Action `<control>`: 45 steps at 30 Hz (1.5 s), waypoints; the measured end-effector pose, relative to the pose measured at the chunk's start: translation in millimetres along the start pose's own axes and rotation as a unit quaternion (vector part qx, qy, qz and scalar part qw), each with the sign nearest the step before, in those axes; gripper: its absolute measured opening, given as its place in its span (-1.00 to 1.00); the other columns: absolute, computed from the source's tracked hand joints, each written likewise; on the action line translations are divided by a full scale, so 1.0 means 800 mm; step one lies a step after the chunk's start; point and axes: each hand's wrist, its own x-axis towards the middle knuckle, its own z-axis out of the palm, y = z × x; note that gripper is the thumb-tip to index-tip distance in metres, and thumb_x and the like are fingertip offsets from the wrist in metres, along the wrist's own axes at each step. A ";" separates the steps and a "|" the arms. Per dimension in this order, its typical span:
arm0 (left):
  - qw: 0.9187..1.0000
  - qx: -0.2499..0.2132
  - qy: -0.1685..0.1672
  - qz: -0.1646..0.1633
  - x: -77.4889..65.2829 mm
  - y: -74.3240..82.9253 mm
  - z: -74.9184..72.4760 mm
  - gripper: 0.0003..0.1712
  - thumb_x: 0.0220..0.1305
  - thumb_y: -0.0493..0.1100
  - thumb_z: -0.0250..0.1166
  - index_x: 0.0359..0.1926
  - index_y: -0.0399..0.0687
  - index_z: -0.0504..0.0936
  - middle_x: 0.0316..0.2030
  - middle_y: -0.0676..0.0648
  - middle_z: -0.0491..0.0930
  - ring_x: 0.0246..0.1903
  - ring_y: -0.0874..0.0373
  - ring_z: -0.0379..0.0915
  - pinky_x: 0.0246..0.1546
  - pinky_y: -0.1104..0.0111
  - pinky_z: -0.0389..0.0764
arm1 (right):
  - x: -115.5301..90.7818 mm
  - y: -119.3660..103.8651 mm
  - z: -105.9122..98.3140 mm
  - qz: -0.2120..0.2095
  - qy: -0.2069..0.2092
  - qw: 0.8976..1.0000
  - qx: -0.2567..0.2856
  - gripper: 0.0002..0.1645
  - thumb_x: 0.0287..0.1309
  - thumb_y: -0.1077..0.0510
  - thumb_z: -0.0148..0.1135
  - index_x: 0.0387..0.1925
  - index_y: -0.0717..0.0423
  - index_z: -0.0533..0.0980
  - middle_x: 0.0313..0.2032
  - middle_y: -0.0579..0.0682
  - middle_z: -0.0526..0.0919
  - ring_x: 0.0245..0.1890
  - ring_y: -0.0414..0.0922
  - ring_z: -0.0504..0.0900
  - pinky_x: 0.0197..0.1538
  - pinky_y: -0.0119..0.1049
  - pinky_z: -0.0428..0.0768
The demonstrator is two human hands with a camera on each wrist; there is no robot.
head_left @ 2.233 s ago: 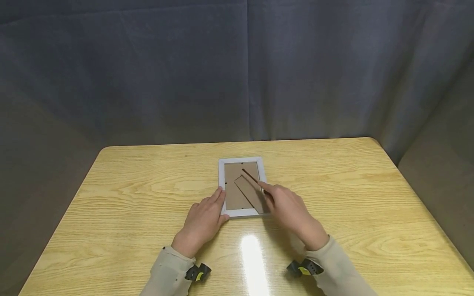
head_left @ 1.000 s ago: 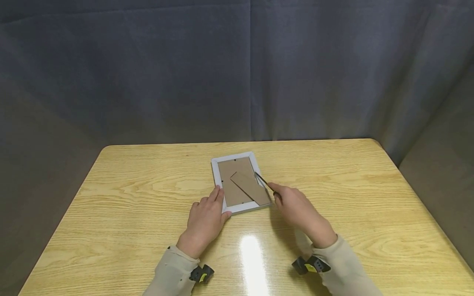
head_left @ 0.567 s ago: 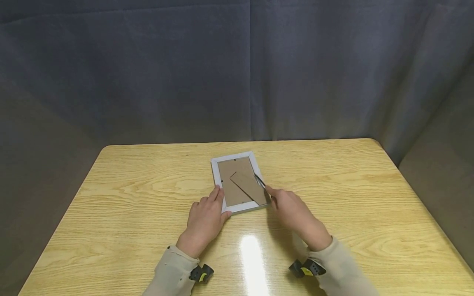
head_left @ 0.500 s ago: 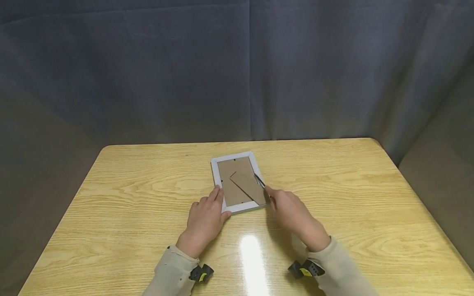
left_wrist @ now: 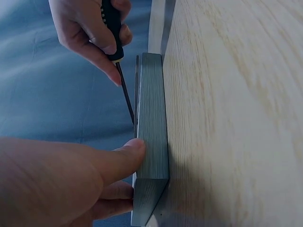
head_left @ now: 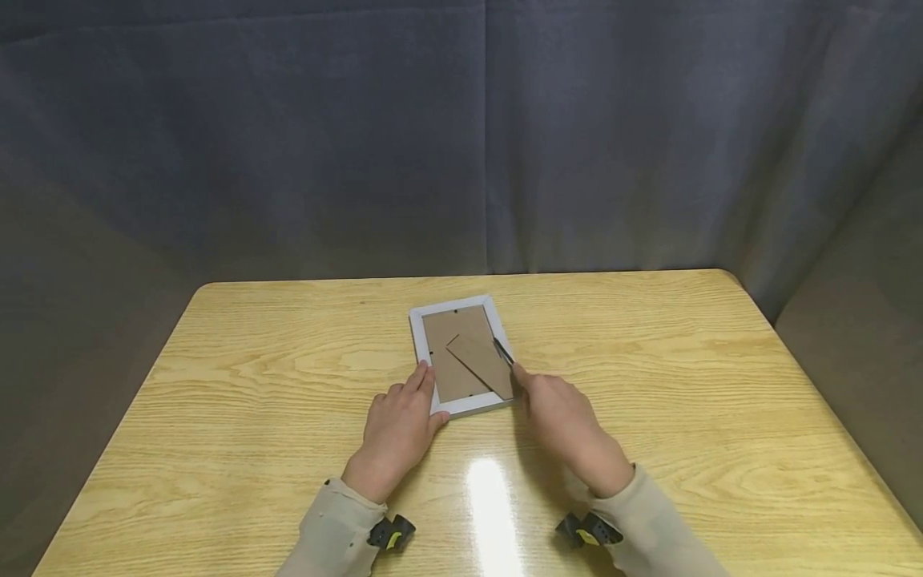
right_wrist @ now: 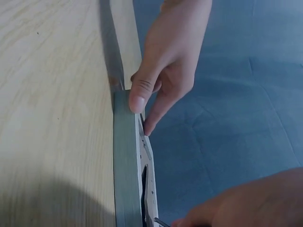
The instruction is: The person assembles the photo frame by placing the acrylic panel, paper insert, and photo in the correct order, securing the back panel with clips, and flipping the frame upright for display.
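Note:
A pale picture frame [head_left: 467, 407] lies back up on the table, turned slightly, with a brown backing board [head_left: 449, 374] and an angled stand flap [head_left: 485, 358]. My left hand [head_left: 397, 426] holds its near left corner, thumb against the near side and fingers along the left edge. In my right hand [head_left: 566, 423] is a screwdriver [left_wrist: 112, 24] with a dark handle, fingers wrapped round it. Its thin shaft [head_left: 504, 351] slants down to the frame's right inner edge, beside the flap. In the right wrist view the right hand covers most of the tool.
The wood-grain table [head_left: 288, 353] spreads out around the frame, with a bright glare patch near the front. A dark curtain [head_left: 346, 160] hangs behind the far edge. Black camera straps sit on both wrists.
The frame has turned counterclockwise and shifted left and away. The screwdriver tip has gone from over the backing board to the right inner edge; lately the right hand has edged slightly left.

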 end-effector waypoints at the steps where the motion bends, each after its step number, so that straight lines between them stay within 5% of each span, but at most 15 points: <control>1: 1.000 -0.001 0.000 0.000 0.000 0.000 0.000 -0.20 0.17 0.11 0.24 0.31 -0.28 0.34 0.33 -0.24 0.27 -0.03 -0.17 0.49 -0.09 -0.01 0.49 | 0.000 -0.001 0.000 0.002 -0.002 1.000 -0.007 -0.49 0.26 0.29 -0.08 0.24 0.14 0.43 -0.15 0.22 0.67 -0.43 -0.04 0.58 -0.54 -0.20 0.49; 13: 1.000 0.005 0.000 0.005 -0.001 0.000 -0.001 -0.21 0.17 0.11 0.24 0.30 -0.28 0.36 0.33 -0.23 0.28 -0.04 -0.15 0.50 -0.12 0.02 0.51 | 0.000 -0.007 0.006 -0.002 -0.014 0.998 -0.055 -0.44 0.22 0.37 -0.06 0.27 0.11 0.41 -0.34 0.19 0.64 -0.45 -0.01 0.57 -0.53 -0.14 0.54; 45: 1.000 -0.001 0.001 0.005 0.001 -0.001 -0.001 -0.19 0.16 0.11 0.25 0.30 -0.30 0.35 0.32 -0.25 0.28 -0.08 -0.17 0.51 -0.15 0.03 0.52 | -0.002 -0.005 0.011 -0.016 -0.007 0.998 -0.061 -0.43 0.20 0.39 -0.02 0.26 0.13 0.40 -0.36 0.18 0.64 -0.44 0.00 0.59 -0.53 -0.12 0.56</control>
